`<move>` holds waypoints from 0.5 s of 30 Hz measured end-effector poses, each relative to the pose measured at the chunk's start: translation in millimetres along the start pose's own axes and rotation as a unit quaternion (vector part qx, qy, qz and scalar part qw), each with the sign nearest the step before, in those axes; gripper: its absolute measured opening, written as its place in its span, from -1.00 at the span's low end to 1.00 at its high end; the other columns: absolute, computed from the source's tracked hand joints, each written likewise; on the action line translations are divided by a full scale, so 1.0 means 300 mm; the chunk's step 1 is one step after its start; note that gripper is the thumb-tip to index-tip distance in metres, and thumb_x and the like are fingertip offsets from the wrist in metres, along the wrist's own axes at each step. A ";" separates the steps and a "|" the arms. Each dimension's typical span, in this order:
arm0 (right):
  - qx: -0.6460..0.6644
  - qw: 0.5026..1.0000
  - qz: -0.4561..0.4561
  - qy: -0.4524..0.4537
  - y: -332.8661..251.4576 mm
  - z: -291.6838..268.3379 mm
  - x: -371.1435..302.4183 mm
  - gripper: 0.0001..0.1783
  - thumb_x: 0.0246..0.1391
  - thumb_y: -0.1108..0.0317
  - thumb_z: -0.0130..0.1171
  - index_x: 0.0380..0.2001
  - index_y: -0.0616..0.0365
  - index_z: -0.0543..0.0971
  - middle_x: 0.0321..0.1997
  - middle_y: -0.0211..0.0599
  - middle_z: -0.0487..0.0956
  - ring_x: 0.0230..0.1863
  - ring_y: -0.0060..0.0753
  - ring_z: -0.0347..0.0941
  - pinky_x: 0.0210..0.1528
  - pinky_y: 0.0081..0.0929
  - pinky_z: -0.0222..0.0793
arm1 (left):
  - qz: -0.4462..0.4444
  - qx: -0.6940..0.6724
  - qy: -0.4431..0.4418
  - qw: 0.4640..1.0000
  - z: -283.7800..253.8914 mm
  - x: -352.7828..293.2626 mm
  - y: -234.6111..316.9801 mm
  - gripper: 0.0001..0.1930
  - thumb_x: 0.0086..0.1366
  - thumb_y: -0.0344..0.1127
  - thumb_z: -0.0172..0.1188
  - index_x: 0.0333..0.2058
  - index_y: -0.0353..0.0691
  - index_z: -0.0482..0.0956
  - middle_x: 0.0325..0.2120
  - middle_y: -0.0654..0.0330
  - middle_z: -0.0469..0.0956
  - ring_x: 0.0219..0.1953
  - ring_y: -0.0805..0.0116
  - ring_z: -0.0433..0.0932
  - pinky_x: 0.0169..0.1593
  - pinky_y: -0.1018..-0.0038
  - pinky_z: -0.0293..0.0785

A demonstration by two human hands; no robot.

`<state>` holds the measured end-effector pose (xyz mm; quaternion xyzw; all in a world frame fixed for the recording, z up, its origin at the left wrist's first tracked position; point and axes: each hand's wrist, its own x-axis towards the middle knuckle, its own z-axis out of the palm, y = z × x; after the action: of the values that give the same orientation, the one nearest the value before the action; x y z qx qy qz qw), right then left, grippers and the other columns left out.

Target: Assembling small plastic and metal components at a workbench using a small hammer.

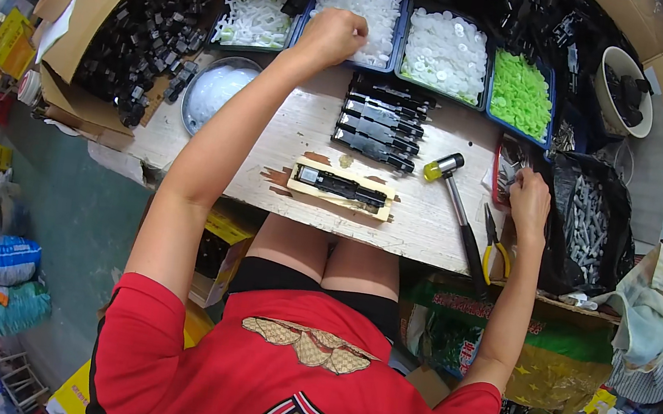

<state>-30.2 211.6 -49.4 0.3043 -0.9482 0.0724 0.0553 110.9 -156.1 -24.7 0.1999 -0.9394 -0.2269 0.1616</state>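
My left hand is over the near edge of a blue tray of small white plastic parts. Its fingers are curled together, and whatever they pinch is too small to make out. On the right, my right hand reaches into a small red tray of little metal pieces, fingers bent inward and their tips partly hidden. Between my arms, a long black mechanism lies in a pale wooden holder. Beyond it several similar black mechanisms lie in a row.
A hammer and yellow-handled pliers lie near my right forearm. Trays of white discs and green parts stand at the back. A round dish and a carton of black pieces are left; a black bag of grey pins is right.
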 end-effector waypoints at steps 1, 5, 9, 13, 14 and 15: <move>0.029 1.000 -0.004 0.010 0.006 0.001 -0.003 -0.86 -0.15 0.52 -0.04 -0.45 0.27 0.47 -0.35 0.06 0.48 -0.32 0.14 0.43 -0.28 -0.08 0.33 | -0.009 -0.025 0.009 1.000 -0.003 0.004 -0.010 -0.79 -0.08 -0.26 0.20 -0.43 -0.16 0.62 -0.49 0.00 0.56 -0.40 0.08 0.55 -0.26 0.31 0.46; 0.090 0.996 -0.012 0.027 0.007 -0.003 -0.009 -0.88 -0.13 0.51 -0.03 -0.46 0.26 0.47 -0.38 0.04 0.47 -0.33 0.10 0.42 -0.27 -0.13 0.32 | -0.020 -0.137 0.053 0.989 -0.022 0.007 -0.062 -0.84 -0.03 -0.36 0.22 -0.41 -0.22 0.61 -0.63 0.23 0.51 -0.62 0.49 0.43 -0.51 0.57 0.37; 0.129 0.991 -0.013 0.040 0.012 -0.004 -0.013 -0.88 -0.11 0.50 -0.04 -0.43 0.26 0.45 -0.41 0.01 0.45 -0.34 0.06 0.40 -0.27 -0.20 0.31 | -0.067 -0.227 0.043 0.971 -0.044 0.016 -0.062 -0.84 -0.01 -0.40 0.20 -0.39 -0.22 0.60 -0.62 0.33 0.48 -0.62 0.61 0.37 -0.59 0.67 0.28; 0.192 0.978 -0.025 0.073 0.006 0.004 -0.017 -0.87 -0.09 0.52 -0.05 -0.40 0.26 0.44 -0.41 -0.04 0.44 -0.36 -0.02 0.41 -0.28 -0.27 0.31 | -0.112 -0.346 0.020 0.931 -0.055 0.010 -0.080 -0.83 0.01 -0.40 0.20 -0.36 -0.25 0.57 -0.62 0.34 0.46 -0.63 0.61 0.36 -0.61 0.68 0.27; 0.192 0.978 -0.026 0.075 0.009 0.008 -0.020 -0.87 -0.09 0.52 -0.05 -0.40 0.26 0.44 -0.41 -0.04 0.44 -0.36 -0.02 0.41 -0.28 -0.27 0.31 | -0.102 -0.376 0.019 0.921 -0.059 0.007 -0.082 -0.84 0.02 -0.39 0.21 -0.37 -0.26 0.56 -0.61 0.33 0.46 -0.63 0.61 0.37 -0.62 0.68 0.27; 0.209 0.974 -0.025 0.089 0.015 0.013 -0.022 -0.87 -0.09 0.52 -0.05 -0.40 0.26 0.44 -0.41 -0.05 0.44 -0.36 -0.04 0.40 -0.28 -0.30 0.31 | -0.092 -0.406 0.019 0.909 -0.063 0.005 -0.082 -0.85 0.04 -0.38 0.21 -0.38 -0.28 0.54 -0.60 0.32 0.46 -0.63 0.61 0.37 -0.63 0.68 0.27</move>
<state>-27.8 218.3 -54.7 0.3255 -0.8953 0.2944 0.0760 124.5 -183.8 -20.5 0.2069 -0.7406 -0.5983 0.2253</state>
